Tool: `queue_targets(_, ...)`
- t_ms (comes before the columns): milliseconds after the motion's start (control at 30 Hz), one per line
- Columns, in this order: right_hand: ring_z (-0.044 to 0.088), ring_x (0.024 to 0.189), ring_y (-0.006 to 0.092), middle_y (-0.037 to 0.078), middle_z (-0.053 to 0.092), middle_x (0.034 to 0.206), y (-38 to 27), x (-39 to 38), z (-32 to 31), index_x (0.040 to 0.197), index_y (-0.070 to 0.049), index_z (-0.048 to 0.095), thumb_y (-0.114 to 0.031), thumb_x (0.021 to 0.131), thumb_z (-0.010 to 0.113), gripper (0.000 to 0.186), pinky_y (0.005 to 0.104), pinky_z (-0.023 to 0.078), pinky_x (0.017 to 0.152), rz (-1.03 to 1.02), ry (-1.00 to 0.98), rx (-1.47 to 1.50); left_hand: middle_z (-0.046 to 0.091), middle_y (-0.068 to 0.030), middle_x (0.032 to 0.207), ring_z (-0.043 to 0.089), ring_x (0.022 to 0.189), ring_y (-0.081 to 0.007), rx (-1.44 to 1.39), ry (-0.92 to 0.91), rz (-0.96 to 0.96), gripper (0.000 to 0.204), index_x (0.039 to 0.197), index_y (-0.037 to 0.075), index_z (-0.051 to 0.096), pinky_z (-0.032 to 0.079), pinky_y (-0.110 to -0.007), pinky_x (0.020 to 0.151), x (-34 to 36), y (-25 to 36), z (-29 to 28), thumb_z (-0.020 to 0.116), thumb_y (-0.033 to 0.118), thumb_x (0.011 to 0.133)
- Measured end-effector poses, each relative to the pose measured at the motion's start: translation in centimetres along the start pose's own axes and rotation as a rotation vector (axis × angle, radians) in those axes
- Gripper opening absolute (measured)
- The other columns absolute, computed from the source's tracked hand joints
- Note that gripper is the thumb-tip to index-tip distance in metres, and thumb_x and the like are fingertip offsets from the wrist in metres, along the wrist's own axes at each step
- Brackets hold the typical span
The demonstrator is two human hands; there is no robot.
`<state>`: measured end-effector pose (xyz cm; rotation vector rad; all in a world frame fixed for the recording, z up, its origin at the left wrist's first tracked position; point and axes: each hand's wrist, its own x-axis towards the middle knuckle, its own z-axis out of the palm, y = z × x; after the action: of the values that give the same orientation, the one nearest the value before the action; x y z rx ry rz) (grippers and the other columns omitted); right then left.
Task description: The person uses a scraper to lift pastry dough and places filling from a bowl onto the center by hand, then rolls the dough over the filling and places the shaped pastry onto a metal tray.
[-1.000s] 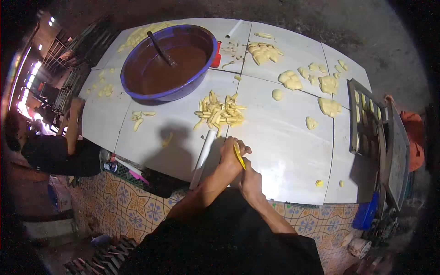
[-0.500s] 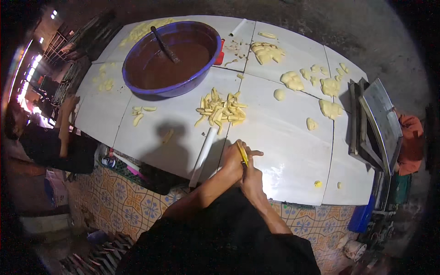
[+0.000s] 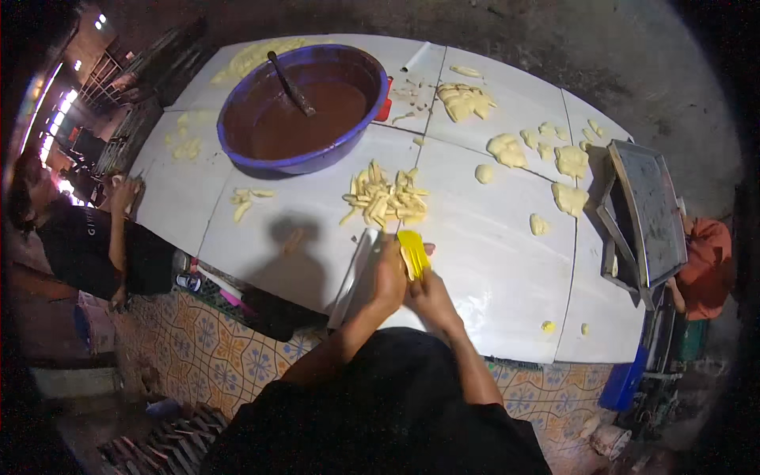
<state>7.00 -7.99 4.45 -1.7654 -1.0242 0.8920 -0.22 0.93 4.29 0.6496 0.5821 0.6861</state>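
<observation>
Just above the near part of the white-tiled table [image 3: 507,269], both my hands are together at a flat yellow scraper [image 3: 414,255]. My right hand [image 3: 431,299] grips its lower end, fingers closed round it. Curled against its left edge is my left hand [image 3: 389,275], partly hiding what its fingers do. A white tube [image 3: 353,273] lies beside my left hand, pointing away from me. Just beyond my hands sits a heap of pale yellow dough strips [image 3: 384,196]. Flat dough pieces [image 3: 507,150] and one dough ball [image 3: 484,174] lie farther right.
A purple basin [image 3: 317,158] of brown mixture, with a dark-handled tool [image 3: 291,85] in it, stands back left. Another person [image 3: 103,245] works at the left edge. On the right, a person in orange [image 3: 704,261] is beside metal trays [image 3: 649,214].
The yellow scraper has turned from edge-on to showing its broad face, and my hands have shifted slightly. At right, the metal tray has tilted and the person in orange shows more.
</observation>
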Motion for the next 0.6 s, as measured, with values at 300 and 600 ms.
queue_targets(300,0.058,0.061,0.0220,0.012,0.059,0.074,-2.8,12.4,-1.0,0.116,-0.001,0.041,-0.011,0.084,0.057,0.037,0.0326,0.047,0.055,0.029,-0.088,0.298,0.042,-0.0174,0.134,0.036,0.128,-0.0302,0.839,0.556,0.684,0.059,0.138,0.005,0.034,0.030,-0.048,0.102,3.5,7.2,-8.2,0.054,0.029,0.088)
queue_targets(600,0.062,0.084,0.0301,0.021,0.064,0.090,-3.1,14.0,-2.8,0.131,-0.005,0.044,-0.008,0.085,0.051,0.047,0.0365,0.047,0.074,-0.172,0.063,-0.144,0.053,-0.0200,0.109,0.049,0.104,-0.0348,2.177,0.925,0.506,0.040,0.115,0.003,0.052,0.039,-0.049,0.084,2.6,5.9,-19.7,0.060,0.025,0.083)
